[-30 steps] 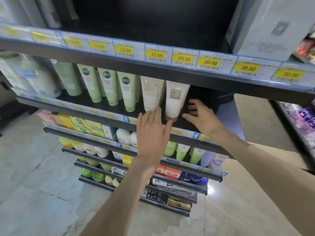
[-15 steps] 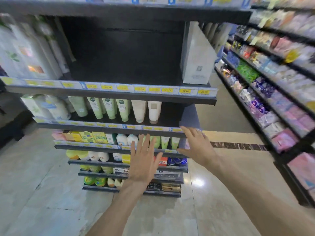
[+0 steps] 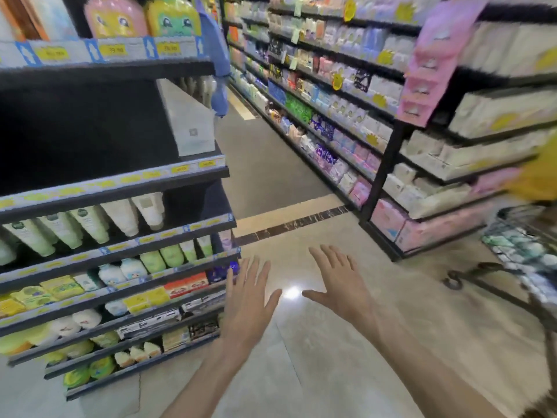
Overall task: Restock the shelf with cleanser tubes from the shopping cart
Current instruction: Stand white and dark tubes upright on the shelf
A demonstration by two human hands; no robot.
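Note:
Green and white cleanser tubes stand cap-down in a row on a dark shelf at the left. The two white tubes end the row, with bare shelf to their right. My left hand and my right hand hover open and hold nothing, fingers spread, over the floor to the right of the shelf unit. The wire shopping cart sits at the far right edge with several small packs in it; it is blurred.
A white box stands on the shelf above the tubes. Lower shelves hold bottles, yellow packs and jars. A long aisle shelf of packaged goods runs along the right. The tiled floor lies between the shelf unit and the cart.
The view has swung right, away from the shelf toward the aisle and cart. Both hands have left the shelf edge and dropped lower, still holding nothing.

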